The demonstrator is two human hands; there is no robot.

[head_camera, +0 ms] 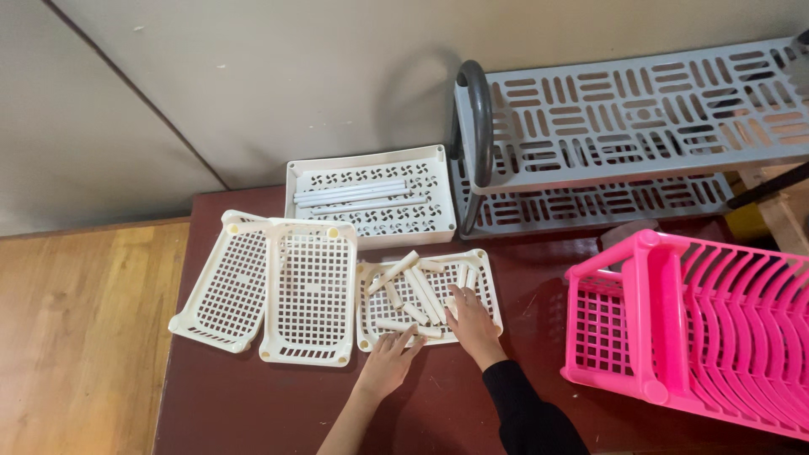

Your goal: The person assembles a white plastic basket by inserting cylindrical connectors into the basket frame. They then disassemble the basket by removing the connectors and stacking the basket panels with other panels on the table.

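Cream tray (484, 291) with short cream pegs (419, 297) lies flat on the dark red desk (253, 396), just right of two matching mesh trays (308, 291). Left hand (389, 358) rests at the tray's near edge, grip spread wide, fingertips touching a peg, holding nothing. Right hand (472, 324) lies over the tray's right part; whether its grip encloses a peg cannot be told. Tray walls keep loose pegs together. Behind: white tray with long rods (354, 195), grey rack (624, 126); right: pink rack (699, 329).
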